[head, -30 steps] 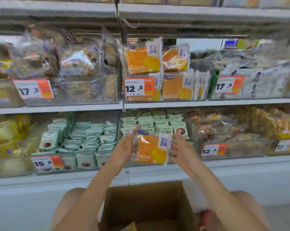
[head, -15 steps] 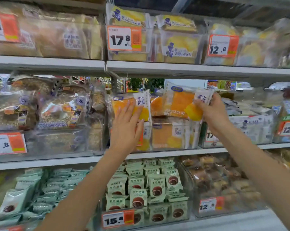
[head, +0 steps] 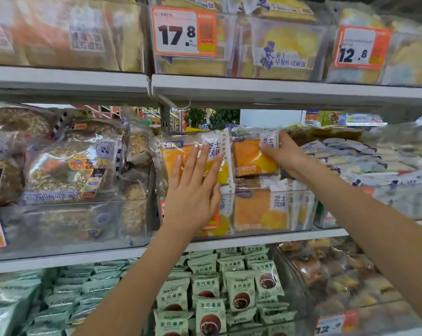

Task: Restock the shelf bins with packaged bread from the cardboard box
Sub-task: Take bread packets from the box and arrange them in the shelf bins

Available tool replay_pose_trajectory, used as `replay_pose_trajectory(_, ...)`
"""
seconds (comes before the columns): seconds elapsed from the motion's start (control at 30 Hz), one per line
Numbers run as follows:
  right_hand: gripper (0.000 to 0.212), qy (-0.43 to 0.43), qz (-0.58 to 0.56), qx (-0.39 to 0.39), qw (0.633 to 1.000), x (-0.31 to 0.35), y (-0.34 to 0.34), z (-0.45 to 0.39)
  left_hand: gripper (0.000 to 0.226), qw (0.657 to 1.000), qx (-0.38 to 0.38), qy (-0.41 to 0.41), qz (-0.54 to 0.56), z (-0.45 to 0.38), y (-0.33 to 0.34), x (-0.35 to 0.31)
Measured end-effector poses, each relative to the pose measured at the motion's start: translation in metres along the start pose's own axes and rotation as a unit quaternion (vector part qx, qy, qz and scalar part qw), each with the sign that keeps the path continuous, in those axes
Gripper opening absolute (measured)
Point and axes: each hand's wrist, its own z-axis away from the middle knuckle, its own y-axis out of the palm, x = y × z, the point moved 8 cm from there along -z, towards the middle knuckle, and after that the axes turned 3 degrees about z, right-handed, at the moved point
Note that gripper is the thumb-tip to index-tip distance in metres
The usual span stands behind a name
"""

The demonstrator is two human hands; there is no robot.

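Observation:
A clear shelf bin (head: 299,214) on the middle shelf holds orange-and-white packaged bread. My left hand (head: 195,187) lies flat, fingers straight, against the front packet (head: 173,156) standing at the bin's left. My right hand (head: 286,154) grips the right edge of a second orange bread packet (head: 251,158), which sits on top of the stacked packets in the bin. The cardboard box is out of view.
Seeded loaves (head: 67,170) fill the bin to the left. White-blue packets (head: 374,163) lie to the right. Green snack packs (head: 229,289) fill the lower shelf. The upper shelf edge (head: 253,90) hangs just above the bin, with price tags (head: 183,32).
My right hand has lowered its orange packet from above the bin down onto the stack. My left hand has stayed flat on the front packet. The view has moved closer to the shelf.

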Motion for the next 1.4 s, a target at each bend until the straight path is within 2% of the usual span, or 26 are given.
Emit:
replay_pose_trajectory(0.17,0.069,0.015,0.045,-0.007,0.999,-0.011,0.000,0.000,0.053,1.000,-0.017,0.002,-0.009,0.001,-0.003,-0.001)
replay_pose_trajectory(0.37,0.077,0.032,0.189,-0.057,0.980,-0.006,0.000,0.001,0.053,1.000,-0.025,0.001,-0.009,0.000,-0.005,-0.002)
replay_pose_trajectory(0.53,0.093,0.033,0.195,-0.018,0.980,-0.009,0.009,0.002,0.053,1.000,-0.026,-0.001,-0.013,0.000,-0.006,-0.002)
replay_pose_trajectory(0.63,0.094,0.033,0.214,0.009,0.976,-0.009,0.013,0.002,0.053,1.000,-0.025,-0.001,-0.011,-0.001,-0.006,-0.002)
replay_pose_trajectory(0.87,0.094,0.037,0.241,0.019,0.970,-0.010,0.016,0.003,0.054,1.000,-0.010,0.002,-0.015,-0.001,-0.003,-0.002)
replay_pose_trajectory(1.03,0.107,0.069,0.218,0.017,0.973,-0.012,0.010,0.012,0.054,1.000,0.000,0.003,-0.001,0.000,-0.004,-0.002)
replay_pose_trajectory(1.13,0.102,0.005,0.191,-0.046,0.980,0.002,-0.002,0.041,0.054,1.000,-0.006,0.006,0.020,0.004,-0.010,-0.004)
replay_pose_trajectory(1.27,0.064,-0.191,0.138,-0.152,0.960,0.017,-0.009,0.127,0.052,0.995,-0.019,0.044,0.092,0.055,-0.020,-0.029)
replay_pose_trajectory(1.33,0.045,-0.265,0.124,-0.170,0.941,0.003,0.002,0.186,0.050,0.988,0.008,0.092,0.125,0.106,-0.018,-0.052)
replay_pose_trajectory(1.4,0.031,-0.291,0.151,-0.148,0.933,-0.032,0.028,0.239,0.043,0.977,0.076,0.135,0.148,0.164,-0.007,-0.076)
